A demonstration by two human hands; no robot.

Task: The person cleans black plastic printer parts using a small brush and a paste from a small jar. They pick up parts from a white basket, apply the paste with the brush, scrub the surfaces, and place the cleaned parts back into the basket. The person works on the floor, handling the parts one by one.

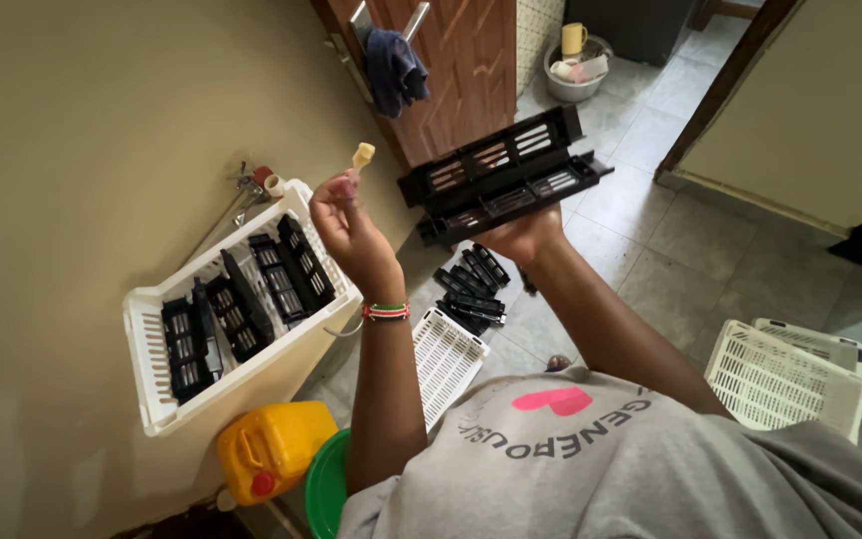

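My left hand (343, 222) is raised and pinches a small pale yellow piece (362, 155) between its fingertips. A beaded band circles that wrist. My right hand (523, 236) holds up a long black slotted plastic part (503, 175), open like a hinged tray, gripped from below. The yellow piece sits just left of the black part, apart from it. Below the left hand a white slatted crate (157, 399) holds several more black slotted parts (241, 309).
More black slotted parts (473, 287) lie piled on the tiled floor beside a white perforated lid (444, 361). Another white crate (785, 379) stands at the right. A yellow jerrycan (269, 446) and green basin (323, 489) sit near my body. A wooden door (461, 60) stands ahead.
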